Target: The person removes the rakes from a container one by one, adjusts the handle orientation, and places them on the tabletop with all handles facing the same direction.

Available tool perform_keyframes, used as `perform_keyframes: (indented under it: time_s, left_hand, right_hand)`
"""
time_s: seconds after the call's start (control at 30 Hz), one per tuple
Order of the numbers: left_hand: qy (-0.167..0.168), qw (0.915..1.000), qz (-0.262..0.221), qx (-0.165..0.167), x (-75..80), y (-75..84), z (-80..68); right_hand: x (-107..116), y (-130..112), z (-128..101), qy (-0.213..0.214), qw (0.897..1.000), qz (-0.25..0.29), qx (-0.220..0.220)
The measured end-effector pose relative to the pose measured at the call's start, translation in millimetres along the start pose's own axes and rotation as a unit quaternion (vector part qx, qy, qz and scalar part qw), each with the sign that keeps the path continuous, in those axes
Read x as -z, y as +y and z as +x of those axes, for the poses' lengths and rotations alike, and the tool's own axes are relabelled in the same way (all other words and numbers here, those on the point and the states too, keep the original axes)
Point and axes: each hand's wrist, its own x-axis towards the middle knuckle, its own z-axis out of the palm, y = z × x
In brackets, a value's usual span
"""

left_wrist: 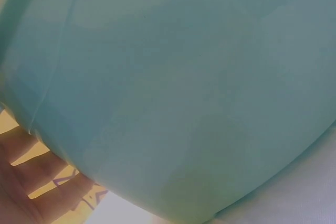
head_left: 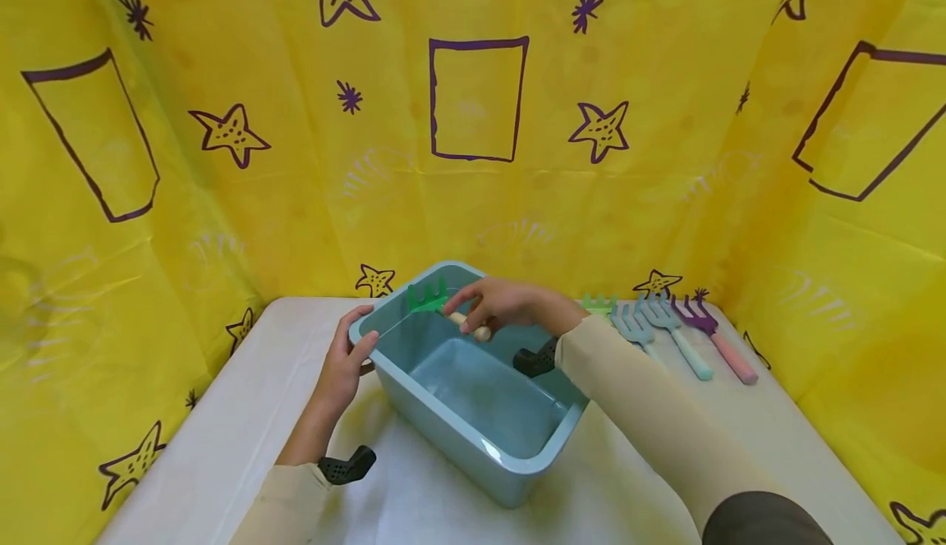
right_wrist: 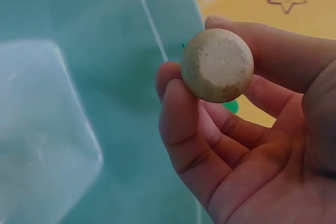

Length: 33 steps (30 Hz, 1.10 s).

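Observation:
A blue-grey plastic tub (head_left: pixel 432 404) stands at an angle on the white table. My left hand (head_left: pixel 343 360) grips its far left corner, thumb over the rim and fingers outside; in the left wrist view those fingers (left_wrist: pixel 47 177) show beside the tub wall (left_wrist: pixel 173 93). Over the tub's far end, my right hand (head_left: pixel 506 302) pinches the wooden handle of a small green hand rake (head_left: pixel 429 299), whose tines point toward the back wall. The right wrist view shows the rounded handle end (right_wrist: pixel 218 65) between thumb and fingers, with the green head mostly hidden behind.
Right of the tub lie several more hand rakes: a light green one (head_left: pixel 600 305) partly behind my sleeve, two blue-grey ones, the nearer to the right with a mint handle (head_left: pixel 691 354), and a purple one with a pink handle (head_left: pixel 732 356). Yellow patterned sheeting (head_left: pixel 473 217) encloses the table.

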Motion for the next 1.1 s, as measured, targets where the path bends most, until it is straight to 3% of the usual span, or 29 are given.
perform_keyframes:
  time_s: [0.37, 0.83, 1.1]
  left_hand:
    - [0.002, 1.0, 0.003, -0.006, 0.0, -1.4, 2.1]
    - [0.001, 1.0, 0.003, -0.005, -0.2, -4.8, 0.5]
    - [0.001, 1.0, -0.002, -0.008, -0.3, -1.9, -0.6]
  right_hand:
    - [25.0, -0.2, -36.6, 0.041, 0.997, 0.003, 0.061]
    - [53.4, 26.6, -91.2, 0.141, 0.989, 0.004, 0.047]
    - [69.6, 55.8, -125.2, 0.174, 0.984, -0.005, 0.047]
